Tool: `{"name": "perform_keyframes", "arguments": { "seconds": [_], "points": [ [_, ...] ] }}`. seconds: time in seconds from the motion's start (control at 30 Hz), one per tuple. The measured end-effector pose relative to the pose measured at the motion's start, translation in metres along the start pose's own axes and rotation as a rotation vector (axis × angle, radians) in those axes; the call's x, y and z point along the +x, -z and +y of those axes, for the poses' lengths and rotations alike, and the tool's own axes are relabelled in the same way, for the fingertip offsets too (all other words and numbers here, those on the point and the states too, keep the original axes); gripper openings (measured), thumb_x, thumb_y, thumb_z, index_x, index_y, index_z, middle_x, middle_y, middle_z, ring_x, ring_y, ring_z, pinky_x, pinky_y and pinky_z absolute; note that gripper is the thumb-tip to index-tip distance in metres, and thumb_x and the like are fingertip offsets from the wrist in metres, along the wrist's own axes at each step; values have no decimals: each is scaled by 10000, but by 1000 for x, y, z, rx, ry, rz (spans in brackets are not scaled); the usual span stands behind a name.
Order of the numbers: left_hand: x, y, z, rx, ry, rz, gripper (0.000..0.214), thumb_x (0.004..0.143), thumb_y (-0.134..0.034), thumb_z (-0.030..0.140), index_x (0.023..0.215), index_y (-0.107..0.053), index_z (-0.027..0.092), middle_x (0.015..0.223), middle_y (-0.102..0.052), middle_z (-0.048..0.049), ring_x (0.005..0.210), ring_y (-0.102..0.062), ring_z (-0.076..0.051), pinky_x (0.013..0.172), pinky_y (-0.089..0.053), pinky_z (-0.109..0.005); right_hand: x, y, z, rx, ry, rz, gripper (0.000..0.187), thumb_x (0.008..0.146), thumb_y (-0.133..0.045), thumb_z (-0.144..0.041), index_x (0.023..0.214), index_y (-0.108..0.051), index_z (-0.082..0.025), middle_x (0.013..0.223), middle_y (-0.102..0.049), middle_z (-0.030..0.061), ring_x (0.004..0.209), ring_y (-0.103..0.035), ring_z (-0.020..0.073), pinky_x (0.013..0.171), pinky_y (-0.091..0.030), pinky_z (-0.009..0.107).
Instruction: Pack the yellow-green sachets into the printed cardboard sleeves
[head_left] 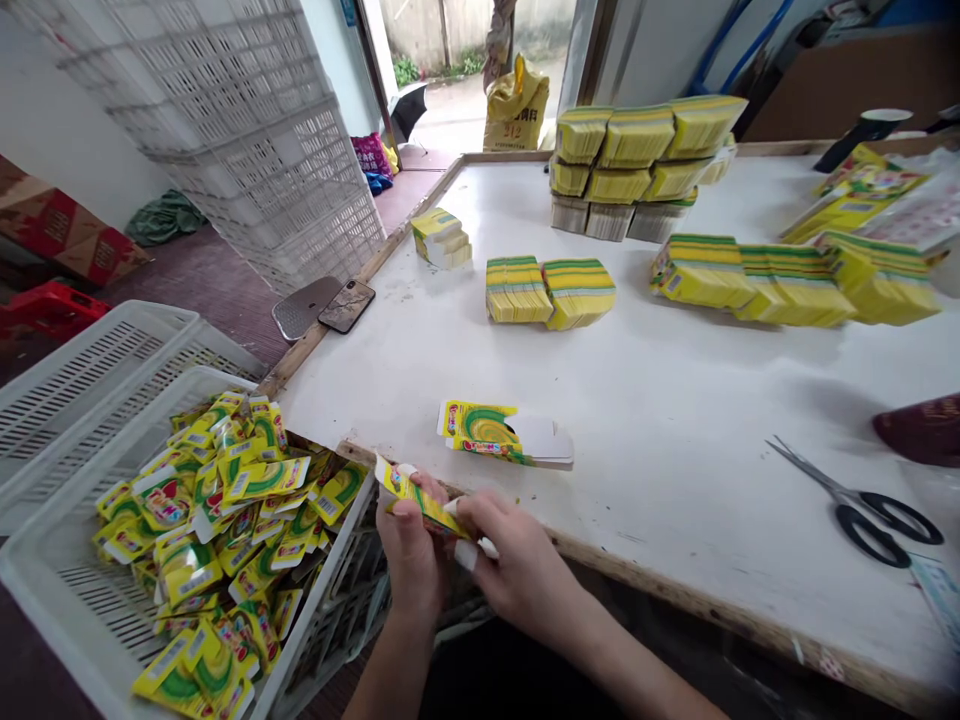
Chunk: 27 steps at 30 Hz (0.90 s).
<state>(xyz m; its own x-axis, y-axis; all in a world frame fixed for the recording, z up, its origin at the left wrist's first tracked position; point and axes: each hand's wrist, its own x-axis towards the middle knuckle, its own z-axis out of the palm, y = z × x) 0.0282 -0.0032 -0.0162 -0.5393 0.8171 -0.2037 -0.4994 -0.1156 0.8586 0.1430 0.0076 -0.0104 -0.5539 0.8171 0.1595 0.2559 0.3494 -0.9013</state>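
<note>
My left hand is wrapped round a small yellow carton at the table's front edge. At the carton's right end, my right hand pinches the end flaps; white coverings show on its fingertips. Just beyond my hands, a second yellow-and-green carton lies flat on the white table, with its white inner side showing on the right. To the left, a white plastic crate holds many folded cartons in a loose heap.
Bundles of flat cartons stand mid-table, with stacked bundles behind and a row at right. Scissors lie at right near a dark maroon object. A phone rests at the left edge. Tall crates rise beyond.
</note>
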Motion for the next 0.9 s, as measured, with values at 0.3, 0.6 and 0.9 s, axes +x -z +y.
{"name": "perform_keyframes", "arguments": {
  "seconds": [0.3, 0.6, 0.9],
  "points": [
    [14, 15, 0, -26, -84, 138, 333, 554, -865, 429, 740, -692, 214, 704, -694, 29, 679, -650, -132, 681, -545, -232, 11, 17, 10, -27, 65, 139, 265, 816, -450, -25, 917, -623, -199, 783, -580, 22, 703, -563, 152, 618, -433, 237],
    [13, 23, 60, 231, 46, -239, 888, 392, -894, 508, 1156, -664, 117, 1194, -651, -198, 1185, -559, -354, 990, -459, -371, 10, 61, 9, -525, 324, 58, 266, 897, -498, -103, 953, -685, -285, 851, -642, 23, 861, -569, 187, 992, -399, 441],
    [-5, 21, 18, 923, -208, -523, 717, 641, -794, 209, 1283, -478, 249, 981, -697, -64, 831, -655, -227, 746, -510, -302, 4, 43, 6, -42, 69, 326, 589, 867, -573, -273, 1410, -356, -204, 1368, -472, 162, 1330, -387, 299, 1085, -341, 532]
  ]
}}
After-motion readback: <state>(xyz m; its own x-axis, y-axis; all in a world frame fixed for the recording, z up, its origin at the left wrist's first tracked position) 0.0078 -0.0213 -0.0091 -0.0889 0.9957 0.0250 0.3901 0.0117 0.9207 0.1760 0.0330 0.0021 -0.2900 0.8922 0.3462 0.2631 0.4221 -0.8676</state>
